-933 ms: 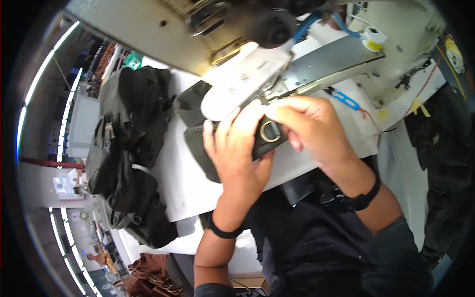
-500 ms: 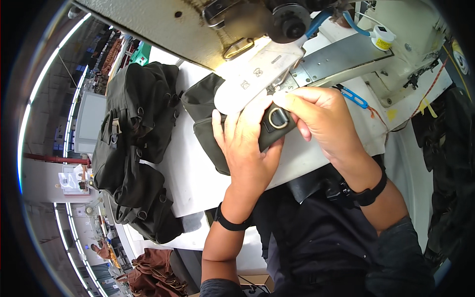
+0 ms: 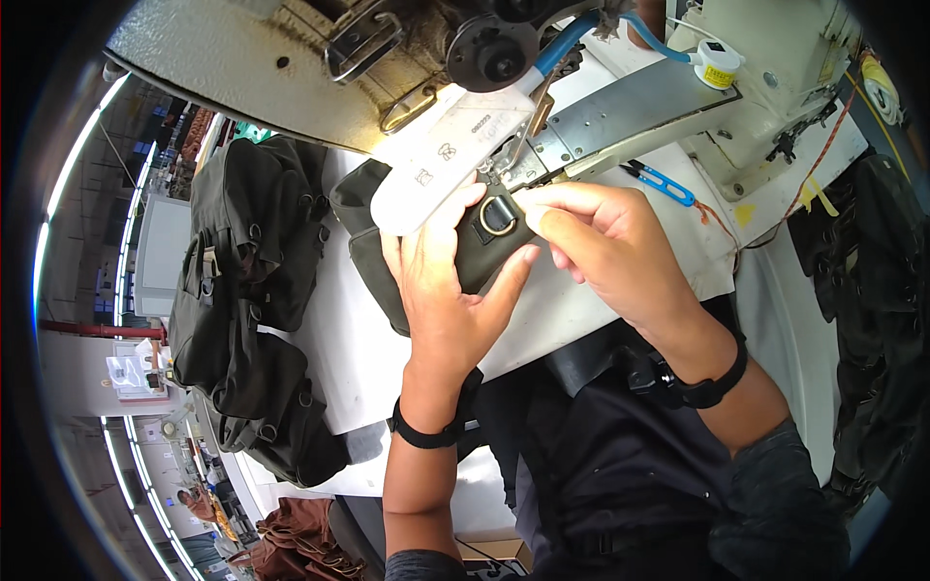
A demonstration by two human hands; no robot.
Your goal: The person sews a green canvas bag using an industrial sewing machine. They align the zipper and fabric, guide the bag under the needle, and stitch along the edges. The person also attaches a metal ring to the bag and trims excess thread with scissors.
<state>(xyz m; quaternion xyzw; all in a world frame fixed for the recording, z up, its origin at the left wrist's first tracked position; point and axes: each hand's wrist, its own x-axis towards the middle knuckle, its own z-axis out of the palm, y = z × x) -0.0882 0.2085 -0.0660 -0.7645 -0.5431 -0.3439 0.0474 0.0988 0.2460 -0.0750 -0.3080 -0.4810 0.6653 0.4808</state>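
A dark olive fabric bag [image 3: 373, 281] lies under the white guard plate [image 3: 426, 174] of a sewing machine. On its upper part, a metal D-ring [image 3: 500, 229] hangs from a short black strap beside the machine's needle area. My left hand [image 3: 436, 290] lies flat on the bag with fingers spread and thumb stretched out toward the right; its fingertips reach partly under the guard. My right hand [image 3: 601, 237] is closed in a pinch at the bag's right edge, close to the D-ring. What exactly lies between those fingertips is mostly hidden.
The machine's metal bed [image 3: 630, 116] stretches to the right. Blue thread snips [image 3: 664, 182] lie beside it on the white table [image 3: 542, 334]. Dark olive bags [image 3: 257, 242] are heaped at the left; more dark fabric [image 3: 862, 290] hangs at the right. Brown bags [image 3: 300, 542] sit lower left.
My left thumb has spread away from the bag. The right hand stays pinched by the D-ring, a little farther from the needle. The whole view has shifted somewhat.
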